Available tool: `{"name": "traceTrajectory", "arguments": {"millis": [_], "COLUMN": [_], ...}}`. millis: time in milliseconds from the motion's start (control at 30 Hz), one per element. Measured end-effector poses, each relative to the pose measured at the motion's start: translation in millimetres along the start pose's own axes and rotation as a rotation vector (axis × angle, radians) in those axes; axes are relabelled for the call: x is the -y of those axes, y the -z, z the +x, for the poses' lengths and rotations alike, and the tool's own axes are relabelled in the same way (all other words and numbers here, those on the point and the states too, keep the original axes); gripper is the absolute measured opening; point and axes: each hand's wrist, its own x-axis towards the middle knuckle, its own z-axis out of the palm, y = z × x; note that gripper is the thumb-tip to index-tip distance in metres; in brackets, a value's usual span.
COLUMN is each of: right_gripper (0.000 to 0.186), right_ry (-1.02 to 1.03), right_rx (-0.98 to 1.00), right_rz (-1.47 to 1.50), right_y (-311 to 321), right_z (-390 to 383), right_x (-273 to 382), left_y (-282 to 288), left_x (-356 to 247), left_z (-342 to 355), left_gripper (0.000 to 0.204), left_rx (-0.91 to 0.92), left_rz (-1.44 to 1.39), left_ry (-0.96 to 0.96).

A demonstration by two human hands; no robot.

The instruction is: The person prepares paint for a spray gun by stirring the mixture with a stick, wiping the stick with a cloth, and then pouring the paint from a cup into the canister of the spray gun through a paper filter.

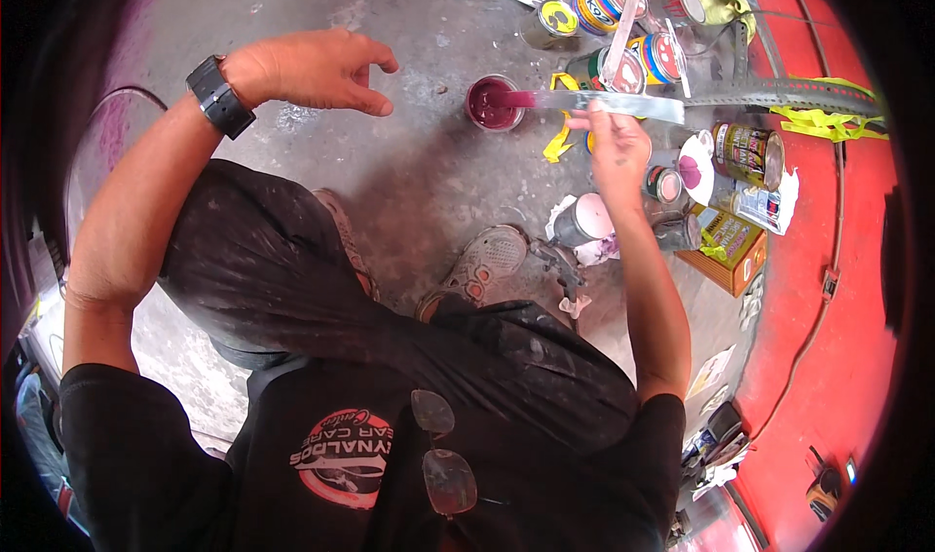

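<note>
Around the maroon paint cup [476,118] spreads the concrete floor [414,187]. Right of the cup stand paint cans [596,4]. A flat silvery strip [657,110] runs rightward from the cup, its maroon-coated end at the mouth. Right of the cup, the right hand [617,149] pinches the strip; left of it, the left hand [314,71] is half open, empty. A sideways shove on the strip could tip the cup; a hasty lift could drip paint.

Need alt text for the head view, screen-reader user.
The person's right hand holds a flat silvery strip, its maroon-coated end at a cup of maroon liquid on a gray floor. The left hand hovers open and empty, left of the cup; cans cluster at right.
</note>
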Motion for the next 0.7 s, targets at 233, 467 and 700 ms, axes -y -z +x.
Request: {"name": "traceTrajectory", "arguments": {"millis": [233, 467, 700], "right_gripper": [0.018, 0.021, 0.018], "right_ry": [-0.101, 0.099, 0.113], "right_rx": [0.322, 0.046, -0.084], "right_rz": [-0.443, -0.137, 0.165], "right_y": [-28.9, 28.7, 74.1], "right_z": [-11.3, -20.6, -33.3], "right_x": [-11.9, 60.8, 94.2], "left_y": [3.9, 1.7, 1.0], "left_x": [2.4, 7.5, -3.6], "left_z": [-5.0, -3.3, 7.6], "left_gripper": [0.057, 0.062, 0.062], "left_rx": [0.004, -0.011, 0.002], "left_rz": [-0.018, -0.032, 0.01], "left_ry": [0.035, -0.012, -0.08]}}
